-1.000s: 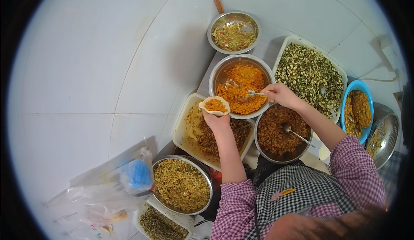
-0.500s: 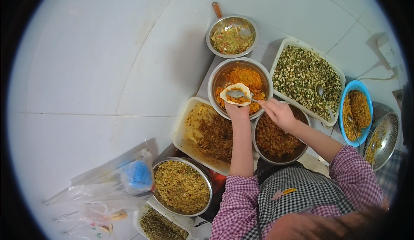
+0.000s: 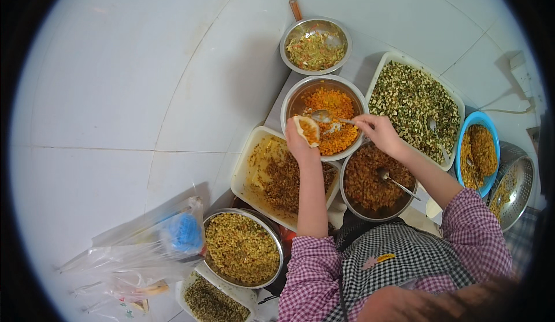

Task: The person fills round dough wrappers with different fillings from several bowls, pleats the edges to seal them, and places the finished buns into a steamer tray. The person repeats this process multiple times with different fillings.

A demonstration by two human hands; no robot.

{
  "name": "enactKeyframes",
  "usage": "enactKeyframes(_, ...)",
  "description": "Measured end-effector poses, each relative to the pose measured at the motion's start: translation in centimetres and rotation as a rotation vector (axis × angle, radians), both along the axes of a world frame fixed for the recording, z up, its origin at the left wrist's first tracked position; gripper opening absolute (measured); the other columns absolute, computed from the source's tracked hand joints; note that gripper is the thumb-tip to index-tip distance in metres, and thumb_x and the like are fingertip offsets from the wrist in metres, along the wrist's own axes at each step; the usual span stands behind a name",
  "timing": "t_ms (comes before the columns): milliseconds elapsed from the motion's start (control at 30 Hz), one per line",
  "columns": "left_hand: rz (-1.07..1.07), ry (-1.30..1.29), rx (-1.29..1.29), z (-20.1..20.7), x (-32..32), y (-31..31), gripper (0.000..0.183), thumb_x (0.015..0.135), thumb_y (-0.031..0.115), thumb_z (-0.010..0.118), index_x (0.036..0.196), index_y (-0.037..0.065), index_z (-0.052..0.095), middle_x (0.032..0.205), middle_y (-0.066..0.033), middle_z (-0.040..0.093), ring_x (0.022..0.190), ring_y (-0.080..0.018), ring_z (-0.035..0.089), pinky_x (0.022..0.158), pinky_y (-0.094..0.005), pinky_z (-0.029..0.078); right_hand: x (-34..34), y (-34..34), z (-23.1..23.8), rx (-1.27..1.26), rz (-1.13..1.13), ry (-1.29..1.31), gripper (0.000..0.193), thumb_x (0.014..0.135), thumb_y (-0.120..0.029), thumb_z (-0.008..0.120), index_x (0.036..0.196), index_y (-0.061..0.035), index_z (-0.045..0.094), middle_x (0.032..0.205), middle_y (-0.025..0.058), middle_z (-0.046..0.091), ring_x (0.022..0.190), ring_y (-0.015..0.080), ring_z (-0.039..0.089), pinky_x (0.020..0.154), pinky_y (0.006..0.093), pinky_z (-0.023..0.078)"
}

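My left hand (image 3: 299, 147) is closed around a pale dough wrapper (image 3: 313, 141), cupped and tilted, with orange filling inside it. It is at the left side of a steel bowl (image 3: 287, 99) of chopped orange filling (image 3: 335, 140). Pinched in my right hand (image 3: 380, 132) is the handle of a metal spoon (image 3: 321, 115), whose head is over the orange filling, apart from the wrapper. Just below my right hand stands a steel bowl of brown filling (image 3: 370, 183) with another spoon (image 3: 399, 182) in it. My left forearm partly covers a cream tub (image 3: 245, 169) of dark brown filling.
A handled pan (image 3: 315, 52) of shredded vegetables stands behind. To the right are a white tray (image 3: 410, 105) of green-and-white filling, a blue basin (image 3: 494, 137) and a steel colander (image 3: 523, 186). At lower left are a bowl of yellow-green filling (image 3: 241, 250) and clear plastic bags (image 3: 139, 264).
My left hand has drawn the wrapper left and tilted it, away from the spoon. My right hand has moved up slightly, and the spoon has left the wrapper for the orange filling.
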State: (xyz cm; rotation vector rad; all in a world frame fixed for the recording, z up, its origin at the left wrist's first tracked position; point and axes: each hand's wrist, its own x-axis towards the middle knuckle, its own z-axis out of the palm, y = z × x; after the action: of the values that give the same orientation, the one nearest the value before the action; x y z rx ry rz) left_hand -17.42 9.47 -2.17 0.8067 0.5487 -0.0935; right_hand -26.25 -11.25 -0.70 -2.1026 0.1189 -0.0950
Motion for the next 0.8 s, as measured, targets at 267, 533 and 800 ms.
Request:
enactKeyframes(267, 0.112, 0.011, -0.255, 1.8, -0.8, 2.7, 0.047, 0.107, 0.04, 0.041, 0.139, 0.007, 0.051, 0.133, -0.0095, 0.058, 0.122, -0.0282, 0.059, 0.099, -0.0455, 0.051, 2.7, 2.5, -1.4, -0.234, 0.122, 0.101, 0.019, 0.094, -0.014, 0.064, 0.103, 0.0001, 0.074, 0.088, 0.0188, 0.073, 0.079, 0.0383, 0.069, 0.077, 0.0435, 0.056)
enactKeyframes(533, 0.09, 0.158, -0.269, 0.6, -2.0, -0.4, 0.045, 0.109, 0.031, 0.031, 0.142, 0.005, 0.048, 0.139, -0.0137, 0.054, 0.129, -0.0328, 0.053, 0.106, -0.0518, 0.047, -1.6, 0.9, 4.5, 0.125, 0.044, 0.095, 0.019, 0.099, -0.015, 0.064, 0.11, -0.0014, 0.073, 0.092, 0.0132, 0.075, 0.08, 0.0186, 0.07, 0.074, 0.032, 0.055)
enactKeyframes(800, 0.068, 0.165, -0.485, 0.3, -1.6, -4.3, 0.041, 0.109, 0.034, 0.035, 0.138, 0.011, 0.051, 0.135, -0.0114, 0.055, 0.124, -0.031, 0.055, 0.105, -0.0506, 0.048, -4.2, 3.0, 1.9, -0.315, 0.052, -0.308, 0.018, 0.093, -0.009, 0.069, 0.111, -0.008, 0.072, 0.089, 0.0119, 0.067, 0.071, 0.0323, 0.067, 0.058, 0.0389, 0.054)
